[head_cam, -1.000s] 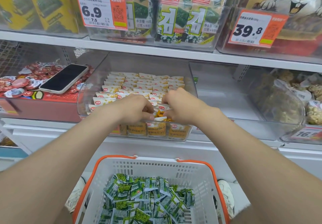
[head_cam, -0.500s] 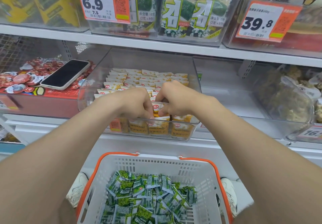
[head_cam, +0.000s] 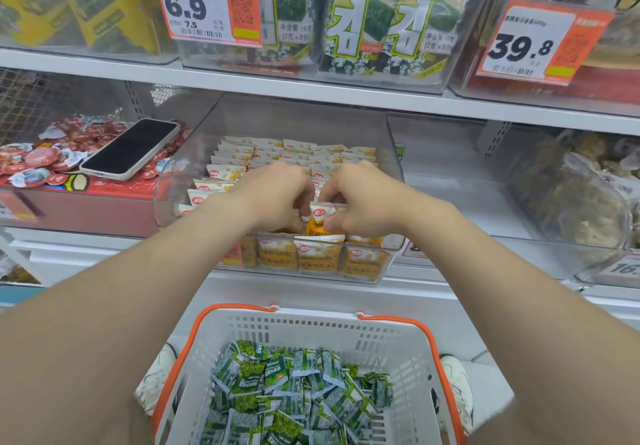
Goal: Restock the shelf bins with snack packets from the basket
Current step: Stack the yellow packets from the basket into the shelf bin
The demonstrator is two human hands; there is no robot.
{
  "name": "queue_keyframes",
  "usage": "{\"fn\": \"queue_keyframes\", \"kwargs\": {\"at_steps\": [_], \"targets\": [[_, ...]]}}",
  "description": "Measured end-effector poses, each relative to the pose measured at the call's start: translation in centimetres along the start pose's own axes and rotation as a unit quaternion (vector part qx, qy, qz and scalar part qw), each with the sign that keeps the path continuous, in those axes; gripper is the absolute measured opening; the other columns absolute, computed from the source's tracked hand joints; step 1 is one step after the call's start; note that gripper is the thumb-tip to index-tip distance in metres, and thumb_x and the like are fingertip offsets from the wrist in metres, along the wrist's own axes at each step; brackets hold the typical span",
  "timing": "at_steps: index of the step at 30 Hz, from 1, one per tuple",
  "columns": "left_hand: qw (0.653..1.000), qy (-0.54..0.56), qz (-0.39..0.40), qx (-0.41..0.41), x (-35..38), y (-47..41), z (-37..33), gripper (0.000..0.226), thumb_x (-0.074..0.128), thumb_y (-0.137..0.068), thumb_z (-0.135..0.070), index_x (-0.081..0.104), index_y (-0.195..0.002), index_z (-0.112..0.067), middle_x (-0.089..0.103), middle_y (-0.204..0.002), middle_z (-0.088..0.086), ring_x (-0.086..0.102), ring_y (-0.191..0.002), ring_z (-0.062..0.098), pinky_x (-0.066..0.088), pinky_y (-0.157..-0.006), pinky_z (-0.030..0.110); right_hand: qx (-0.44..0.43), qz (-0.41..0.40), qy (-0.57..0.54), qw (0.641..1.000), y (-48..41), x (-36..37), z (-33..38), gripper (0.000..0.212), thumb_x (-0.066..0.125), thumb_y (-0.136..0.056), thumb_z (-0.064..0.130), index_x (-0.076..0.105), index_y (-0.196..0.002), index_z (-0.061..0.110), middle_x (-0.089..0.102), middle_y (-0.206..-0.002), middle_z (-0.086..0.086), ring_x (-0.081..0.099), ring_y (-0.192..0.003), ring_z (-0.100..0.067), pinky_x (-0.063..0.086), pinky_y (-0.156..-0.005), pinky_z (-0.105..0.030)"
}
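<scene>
Shop shelf, clear bin (head_cam: pixel 304 122): left hand (head_cam: pixel 273 195) and right hand (head_cam: pixel 367 198) both pinch upright yellow packet (head_cam: pixel 320 217); basket (head_cam: pixel 311 320) below.

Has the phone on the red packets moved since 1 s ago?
No. The phone lies on the same red packets, its corner equally close to the clear bin's left wall; only the view shifted.

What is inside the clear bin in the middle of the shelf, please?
Rows of small yellow-and-white packets stand in the clear bin. The left hand and right hand hold one packet near its front. What lies beneath both hands is covered.
</scene>
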State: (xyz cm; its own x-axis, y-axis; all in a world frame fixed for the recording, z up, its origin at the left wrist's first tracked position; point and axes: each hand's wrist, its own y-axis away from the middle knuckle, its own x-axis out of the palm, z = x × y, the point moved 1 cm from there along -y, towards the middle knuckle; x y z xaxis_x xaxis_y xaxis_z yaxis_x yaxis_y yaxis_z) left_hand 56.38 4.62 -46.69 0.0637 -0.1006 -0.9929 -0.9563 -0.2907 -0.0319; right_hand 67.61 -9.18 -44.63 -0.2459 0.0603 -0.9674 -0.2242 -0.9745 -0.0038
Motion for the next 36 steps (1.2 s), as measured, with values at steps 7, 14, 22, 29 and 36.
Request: {"fn": "queue_keyframes", "kwargs": {"at_steps": [7, 14, 22, 29, 36], "targets": [[0.999, -0.041, 0.005, 0.010, 0.1, -0.8, 0.3, 0.047, 0.093, -0.068, -0.038, 0.055, -0.094, -0.031, 0.056, -0.080, -0.014, 0.059, -0.085, 0.019, 0.037, -0.054, 0.030, 0.015, 0.000, 0.007, 1.000, 0.1, -0.3, -0.7, 0.021, 0.081, -0.081, 0.036, 0.071, -0.072, 0.020, 0.065, -0.064, -0.004, 0.058, -0.067, -0.022, 0.048, -0.060, -0.035], [0.998, -0.020, 0.052, -0.033, -1.5, 0.4, 4.0, 0.042, 0.099, -0.060, -0.044, 0.063, -0.070, -0.026, 0.066, -0.072, -0.013, 0.061, -0.071, 0.007, 0.050, -0.061, 0.030, 0.002, -0.092, -0.087, 0.992, -0.7, -0.1, 1.4, 0.018, 0.076, -0.087, 0.034, 0.072, -0.075, 0.021, 0.063, -0.061, -0.004, 0.047, -0.054, -0.011, 0.043, -0.059, -0.032], [0.995, 0.063, 0.070, -0.022, -1.6, 0.6, 5.9, 0.015, 0.092, -0.076, -0.020, 0.082, -0.083, -0.029, 0.076, -0.083, -0.013, 0.070, -0.083, 0.008, 0.053, -0.073, 0.025, -0.011, -0.050, -0.107, 0.993, -1.8, 1.1, 1.6, 0.044, 0.081, -0.085, 0.036, 0.052, -0.060, 0.014, 0.050, -0.052, 0.004, 0.041, -0.053, -0.015, 0.040, -0.055, -0.032], [0.990, 0.113, 0.080, -0.031, -1.7, 1.0, 5.6, 0.023, 0.096, -0.070, -0.035, 0.074, -0.070, -0.040, 0.076, -0.075, -0.015, 0.070, -0.075, 0.002, 0.053, -0.070, 0.024, -0.043, -0.020, -0.040, 0.998, -2.9, 2.3, 2.6, 0.040, 0.082, -0.080, 0.046, 0.058, -0.065, 0.017, 0.051, -0.056, -0.001, 0.046, -0.061, -0.025, 0.044, -0.061, -0.036], [0.999, 0.018, 0.039, -0.019, -1.3, 1.3, 5.0, 0.018, 0.090, -0.064, -0.021, 0.072, -0.069, -0.025, 0.065, -0.061, -0.010, 0.063, -0.066, 0.011, 0.053, -0.057, 0.032, -0.072, -0.004, -0.039, 0.997, -3.4, 2.1, 4.1, 0.019, 0.082, -0.082, 0.027, 0.080, -0.102, 0.026, 0.073, -0.080, 0.005, 0.064, -0.084, -0.017, 0.051, -0.076, -0.030]]}}
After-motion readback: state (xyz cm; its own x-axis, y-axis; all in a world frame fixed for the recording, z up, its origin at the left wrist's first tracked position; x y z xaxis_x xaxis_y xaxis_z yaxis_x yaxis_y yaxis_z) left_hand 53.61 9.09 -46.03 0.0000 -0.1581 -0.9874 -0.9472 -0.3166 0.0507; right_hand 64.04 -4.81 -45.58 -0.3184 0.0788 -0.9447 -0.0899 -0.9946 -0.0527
